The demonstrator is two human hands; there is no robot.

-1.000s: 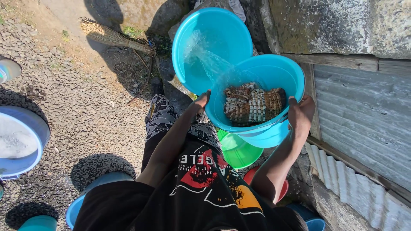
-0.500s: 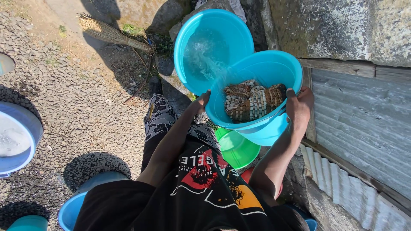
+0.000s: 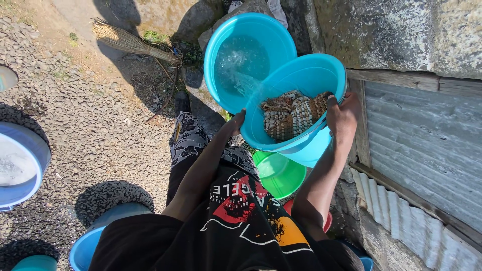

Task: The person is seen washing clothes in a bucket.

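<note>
Outdoors, on gravel beside a stone wall. Tilted basin, turquoise, held at chest height over the wide basin set on the ground ahead. Left hand clamped on the near rim of the tilted basin, fingers hooked under the edge. Right hand clasped on the rim at the wall side, thumb over the lip. Striped brown cloth bunched in the low part of the tilted basin, wet and folded. Water spilling in a thin sheet from the far rim of the tilted basin down into the wide basin, splashing there. Second turquoise basin nested right under the tilted basin, lip showing just below. Green bowl on the ground under the tilted basin, near the knees. Red bowl partly hidden behind the right forearm, just beyond the green bowl. Patterned trousers and black printed shirt below the tilted basin. Straw broom lying on the gravel well apart from the tilted basin, away from the wall. White-filled tub far across the gravel from the tilted basin. Corrugated metal sheet leaning under the wall, just beside the right hand.
</note>
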